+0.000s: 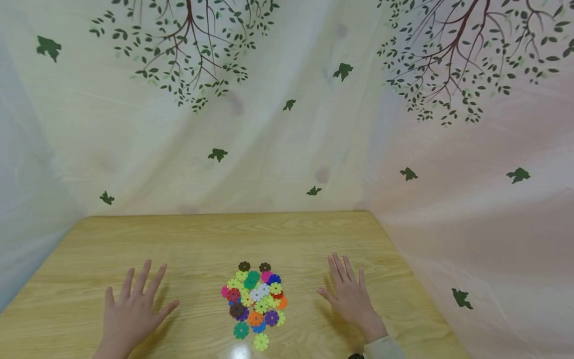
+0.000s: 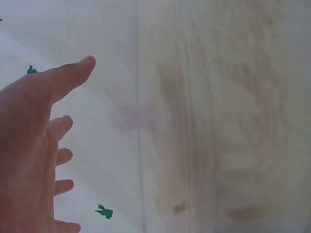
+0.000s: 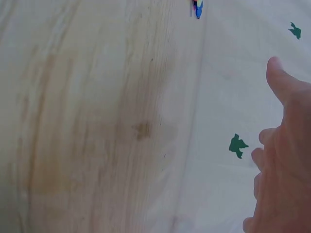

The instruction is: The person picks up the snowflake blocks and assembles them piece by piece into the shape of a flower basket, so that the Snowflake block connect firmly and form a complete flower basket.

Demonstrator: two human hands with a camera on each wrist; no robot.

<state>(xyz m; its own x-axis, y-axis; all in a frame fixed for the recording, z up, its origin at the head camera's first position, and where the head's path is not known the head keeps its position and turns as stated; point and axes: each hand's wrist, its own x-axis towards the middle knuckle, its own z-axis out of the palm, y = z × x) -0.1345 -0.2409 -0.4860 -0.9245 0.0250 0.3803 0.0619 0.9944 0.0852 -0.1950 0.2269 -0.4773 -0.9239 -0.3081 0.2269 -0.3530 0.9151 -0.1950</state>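
Observation:
A loose pile of notched plastic discs (image 1: 255, 318) in many colours lies at the middle of the wooden table (image 1: 193, 249), some overlapping. To the left of the pile is my left hand (image 1: 132, 314), palm down with fingers spread and nothing in it. My right hand (image 1: 350, 296) is on the pile's other side, its fingers straight and also holding nothing. Both hands are apart from the discs. The left wrist view shows the left hand (image 2: 29, 155) with its thumb stretched out. In the right wrist view the right hand (image 3: 286, 165) appears at the right edge, with a small coloured bit of the discs (image 3: 198, 10) at the top.
A pale cloth (image 1: 269, 164) printed with branches and green birds hangs behind the table and along its sides. A small dark round object (image 1: 356, 356) shows at the bottom edge by the right sleeve (image 1: 384, 348). One green disc (image 1: 261, 342) lies nearest the front.

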